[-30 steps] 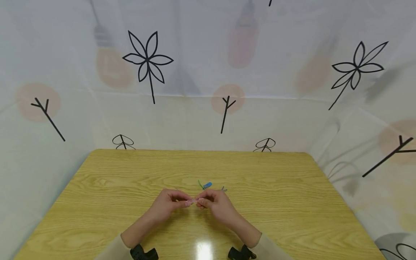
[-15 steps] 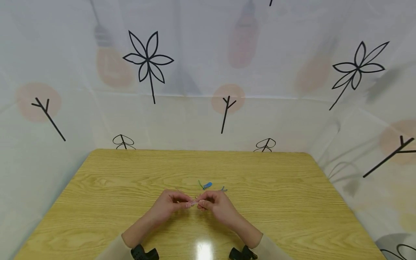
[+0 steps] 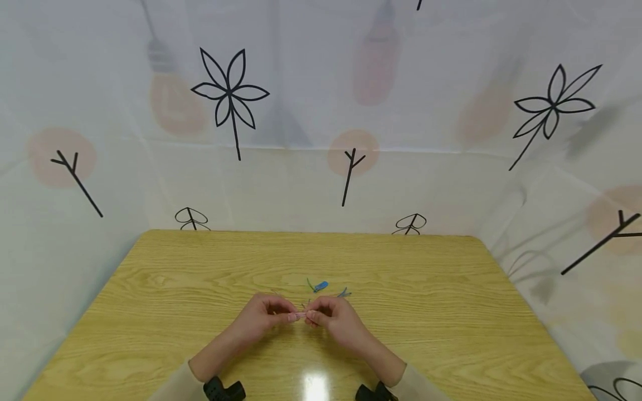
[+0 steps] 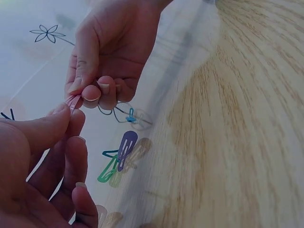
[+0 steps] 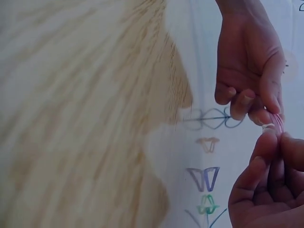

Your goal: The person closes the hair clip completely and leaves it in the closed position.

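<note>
In the head view my left hand (image 3: 263, 314) and right hand (image 3: 336, 317) meet low over the middle of the table. Between them is a small pink snap hair clip (image 3: 301, 315), mostly covered by fingertips. Seen from the left wrist, thumb and finger of each hand pinch one end of the pink clip (image 4: 72, 101). The right wrist view shows the same two-handed pinch, with thin pink strips of the clip (image 5: 278, 122) showing. Just beyond the hands lie a blue-purple snap clip (image 3: 321, 286) and a green one (image 3: 310, 284).
Another bluish clip (image 3: 344, 292) lies behind the right hand. A brownish clip (image 5: 207, 144) appears in the right wrist view. The wooden table (image 3: 200, 262) meets a patterned white cloth (image 3: 301, 184) at its far edge and sides.
Both hands have come slightly nearer the body, still pinching the pink clip. More of the bluish clip behind the right hand shows now. The other clips stay put.
</note>
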Tool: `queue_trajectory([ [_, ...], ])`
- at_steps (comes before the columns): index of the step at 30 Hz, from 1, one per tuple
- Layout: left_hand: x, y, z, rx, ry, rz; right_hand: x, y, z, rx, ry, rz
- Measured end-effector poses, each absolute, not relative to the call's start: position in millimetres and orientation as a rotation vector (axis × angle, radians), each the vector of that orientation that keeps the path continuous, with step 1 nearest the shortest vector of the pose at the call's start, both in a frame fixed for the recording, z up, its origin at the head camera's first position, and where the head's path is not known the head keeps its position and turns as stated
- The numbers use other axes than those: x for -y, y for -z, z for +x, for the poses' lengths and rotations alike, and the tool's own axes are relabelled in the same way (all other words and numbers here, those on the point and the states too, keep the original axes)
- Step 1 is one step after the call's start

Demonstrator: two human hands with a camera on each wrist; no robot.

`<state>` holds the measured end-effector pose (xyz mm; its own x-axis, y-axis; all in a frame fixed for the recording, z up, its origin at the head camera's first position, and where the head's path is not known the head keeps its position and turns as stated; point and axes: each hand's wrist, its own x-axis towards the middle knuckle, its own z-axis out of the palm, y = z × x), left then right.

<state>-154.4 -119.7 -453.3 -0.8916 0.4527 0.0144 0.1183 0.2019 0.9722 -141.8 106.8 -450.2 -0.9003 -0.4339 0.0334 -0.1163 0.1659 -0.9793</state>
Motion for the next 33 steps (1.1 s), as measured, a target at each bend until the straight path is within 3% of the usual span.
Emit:
queue_trajectory([
  [33,114.7,473.3,-160.9,-2.481,-1.348,0.676,-118.3,458.7,-145.2,-2.531,1.260,-0.666],
])
